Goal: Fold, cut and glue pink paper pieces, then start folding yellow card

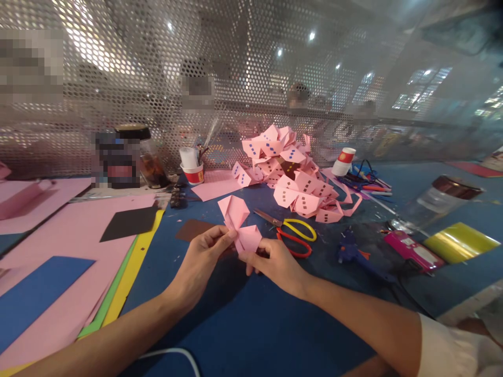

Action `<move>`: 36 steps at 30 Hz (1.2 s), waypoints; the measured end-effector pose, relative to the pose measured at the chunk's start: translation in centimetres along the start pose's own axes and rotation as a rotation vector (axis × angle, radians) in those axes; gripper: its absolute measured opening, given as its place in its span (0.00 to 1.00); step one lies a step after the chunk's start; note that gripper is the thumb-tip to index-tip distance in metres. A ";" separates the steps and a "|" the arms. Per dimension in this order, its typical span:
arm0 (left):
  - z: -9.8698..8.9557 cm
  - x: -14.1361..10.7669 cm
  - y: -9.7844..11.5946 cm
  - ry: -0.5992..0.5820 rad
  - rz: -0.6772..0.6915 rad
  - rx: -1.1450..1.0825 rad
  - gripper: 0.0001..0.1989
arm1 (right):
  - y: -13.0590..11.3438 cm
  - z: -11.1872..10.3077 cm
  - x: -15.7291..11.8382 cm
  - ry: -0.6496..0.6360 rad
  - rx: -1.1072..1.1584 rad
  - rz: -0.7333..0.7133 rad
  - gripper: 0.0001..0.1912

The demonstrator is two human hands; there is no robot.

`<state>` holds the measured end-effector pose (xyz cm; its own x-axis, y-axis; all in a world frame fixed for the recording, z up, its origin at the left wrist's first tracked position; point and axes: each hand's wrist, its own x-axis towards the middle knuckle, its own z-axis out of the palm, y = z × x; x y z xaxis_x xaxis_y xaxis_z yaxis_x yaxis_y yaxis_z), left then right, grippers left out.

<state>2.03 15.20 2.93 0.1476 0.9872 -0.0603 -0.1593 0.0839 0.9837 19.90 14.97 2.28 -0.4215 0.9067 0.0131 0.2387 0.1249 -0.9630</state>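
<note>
A folded pink paper bow [234,212] is held up over the blue table between both my hands. My left hand [214,246] pinches it near its centre with thumb and finger. Its lower right part is gripped by my right hand [271,259], with the fingers partly behind the paper. Just beyond my right hand lie scissors [293,233] with one red and one yellow handle, their blades spread a little. A brown paper piece [192,229] lies partly behind my left hand. Farther back rises a heap of pink folded paper pieces [302,188] with blue and brown squares on them.
Coloured sheets [129,272] are stacked at left, with a black piece [129,222] on top. At right lie a blue glue gun [363,256], a magenta box-shaped device [412,251], a yellow roll [461,242] and a clear jar [440,201]. A perforated metal screen [243,68] stands behind the table.
</note>
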 end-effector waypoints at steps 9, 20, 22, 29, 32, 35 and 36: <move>0.0 -0.1 -0.1 -0.015 -0.027 -0.003 0.13 | 0.4 0.1 0.1 0.001 -0.025 0.023 0.17; -0.1 0.0 -0.2 -0.028 -0.013 0.010 0.14 | 0.9 0.1 0.1 -0.004 -0.063 -0.002 0.20; -0.1 0.0 -0.2 -0.027 -0.011 0.008 0.14 | 0.9 0.0 0.1 -0.006 -0.067 -0.004 0.20; -0.1 0.0 -0.2 -0.019 0.000 0.028 0.15 | 0.3 0.1 0.2 -0.002 -0.060 0.006 0.18; -0.2 0.0 -0.4 -0.026 -0.006 0.030 0.14 | 0.4 0.1 0.2 -0.001 -0.066 -0.011 0.18; -0.3 0.0 -0.6 -0.039 -0.008 0.025 0.14 | 0.8 0.1 0.2 0.003 -0.091 -0.032 0.19; -0.3 0.0 -0.6 -0.039 -0.005 0.020 0.14 | 0.9 0.1 0.2 0.004 -0.105 -0.036 0.19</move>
<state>1.84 15.16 2.26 0.1861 0.9808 -0.0587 -0.1388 0.0854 0.9866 19.90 15.21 1.43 -0.4283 0.9023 0.0486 0.3137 0.1989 -0.9285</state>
